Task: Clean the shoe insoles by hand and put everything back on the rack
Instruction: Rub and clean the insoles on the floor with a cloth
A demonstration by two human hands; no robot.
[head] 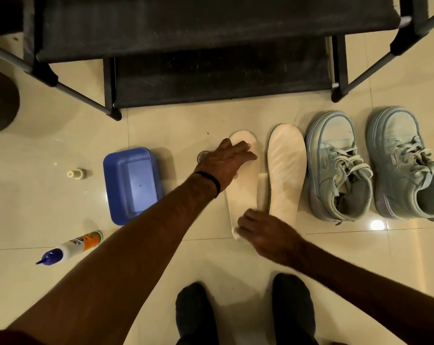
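Note:
Two cream insoles lie side by side on the tiled floor: the left insole [243, 195] and the right insole [286, 168]. My left hand [227, 160] lies over the toe of the left insole, fingers pointing right. A small clear object [202, 155] peeks out under its thumb side, and I cannot tell whether the hand holds it. My right hand [265, 230] grips the heel end of the same insole with curled fingers. Two pale blue sneakers [335, 165] [405, 163] stand to the right of the insoles.
The black shoe rack [211, 70] stands just beyond the insoles, its legs on the floor at both sides. A blue plastic tub [132, 185], a small cap-like piece [76, 173] and a lying squeeze bottle [71, 247] are on the left. My dark-socked feet [243, 312] are below.

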